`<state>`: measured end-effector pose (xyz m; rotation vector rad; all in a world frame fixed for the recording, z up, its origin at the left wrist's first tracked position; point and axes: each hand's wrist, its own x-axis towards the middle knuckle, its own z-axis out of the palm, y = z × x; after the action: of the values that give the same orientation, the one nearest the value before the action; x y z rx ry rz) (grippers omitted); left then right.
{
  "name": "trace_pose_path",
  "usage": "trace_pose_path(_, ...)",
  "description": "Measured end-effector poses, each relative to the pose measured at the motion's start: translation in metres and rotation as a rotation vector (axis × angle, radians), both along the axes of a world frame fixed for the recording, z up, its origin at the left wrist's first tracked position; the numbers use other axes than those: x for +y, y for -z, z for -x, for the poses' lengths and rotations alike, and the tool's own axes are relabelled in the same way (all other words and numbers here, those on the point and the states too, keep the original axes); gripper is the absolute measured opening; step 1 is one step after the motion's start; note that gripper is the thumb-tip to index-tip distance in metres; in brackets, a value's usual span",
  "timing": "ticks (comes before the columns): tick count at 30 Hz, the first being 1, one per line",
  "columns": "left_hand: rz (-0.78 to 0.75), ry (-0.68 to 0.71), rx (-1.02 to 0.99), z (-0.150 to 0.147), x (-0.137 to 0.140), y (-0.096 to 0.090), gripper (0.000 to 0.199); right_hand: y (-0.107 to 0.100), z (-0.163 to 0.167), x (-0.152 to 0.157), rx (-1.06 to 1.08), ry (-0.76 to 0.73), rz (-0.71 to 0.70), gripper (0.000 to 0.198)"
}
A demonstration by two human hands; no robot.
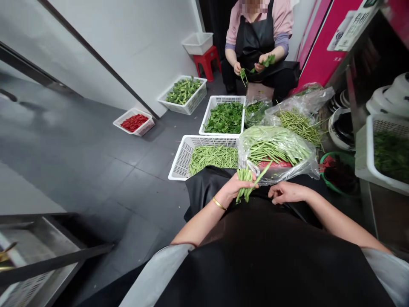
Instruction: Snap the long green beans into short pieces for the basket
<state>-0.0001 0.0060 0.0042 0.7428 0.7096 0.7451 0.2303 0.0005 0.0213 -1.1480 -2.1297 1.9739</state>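
My left hand [234,186] is wrapped round a bunch of green beans [244,181], with one long bean sticking out towards the upper right. A gold bangle is on that wrist. To its right, my right hand [286,192] hovers over the black apron with its fingers curled in; whatever they may hold is hidden. Just beyond the hands lies a clear plastic bag [306,160] of long green beans [271,149]. Left of the bag, a white slotted basket [179,164] contains many bean pieces [212,157].
A co-worker [255,47] sits opposite, holding leafy stems. White baskets hold leafy greens [223,117], cut green vegetables [183,90] and red peppers [133,123]. A red stool [207,62] stands behind. Shelving [367,200] borders the right; a metal rack [57,238] is at lower left.
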Motion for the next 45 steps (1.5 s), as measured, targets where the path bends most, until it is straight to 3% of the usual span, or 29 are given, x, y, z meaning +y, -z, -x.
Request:
trace_pose_path(4,-0.038,0.046,-0.003,-0.003,0.004,-0.002,0.034,0.011,0.022,0.003,0.235,0.432,-0.035,0.040)
trace_pose_path(7,-0.011,-0.061,0.023,-0.008,0.006,0.004,0.032,0.020,0.049,0.001,0.268,0.670,-0.256,0.035)
trace_pose_path(11,0.198,-0.171,0.064,-0.008,0.005,0.019,0.035,0.032,0.057,0.007,0.041,0.641,-0.766,0.026)
trace_pose_path(13,0.262,-0.210,0.050,-0.008,0.005,0.023,0.035,0.035,0.050,0.013,-0.104,0.573,-0.879,0.023)
trace_pose_path(16,0.219,-0.341,0.060,-0.009,0.007,0.021,0.035,0.035,0.042,0.019,-0.297,0.429,-0.738,0.015)
trace_pose_path(19,0.066,-0.482,0.118,-0.014,0.009,0.016,0.036,0.033,0.047,0.011,-0.273,0.299,-0.565,0.015)
trace_pose_path(25,-0.173,-0.308,0.227,-0.021,0.003,0.014,0.042,0.020,0.058,-0.004,-0.182,0.178,-0.381,0.029)
trace_pose_path(31,-0.184,-0.148,0.193,-0.011,0.001,0.009,0.036,-0.020,0.015,0.013,-0.365,0.135,-0.820,0.027)
trace_pose_path(34,-0.238,-0.016,0.211,-0.010,0.001,0.004,0.037,-0.023,0.010,0.015,-0.236,-0.084,-0.792,0.030)
trace_pose_path(35,-0.238,-0.003,0.203,-0.012,0.001,0.003,0.038,-0.020,0.014,0.015,-0.176,-0.084,-0.769,0.033)
trace_pose_path(37,-0.198,-0.075,0.151,-0.019,0.000,0.005,0.036,-0.007,0.028,0.012,-0.067,0.110,-0.730,0.039)
trace_pose_path(40,-0.024,-0.366,0.022,-0.027,0.004,0.012,0.034,0.018,0.054,0.007,0.096,0.617,-0.563,0.041)
trace_pose_path(41,0.045,-0.454,-0.007,-0.026,0.009,0.015,0.034,0.025,0.059,0.005,0.144,0.716,-0.486,0.040)
trace_pose_path(43,0.139,-0.586,-0.024,-0.013,0.024,0.021,0.034,0.037,0.061,0.005,0.172,0.704,-0.382,0.038)
trace_pose_path(45,0.138,-0.707,0.005,0.015,0.048,0.027,0.033,0.043,0.049,0.011,0.058,0.458,-0.373,0.031)
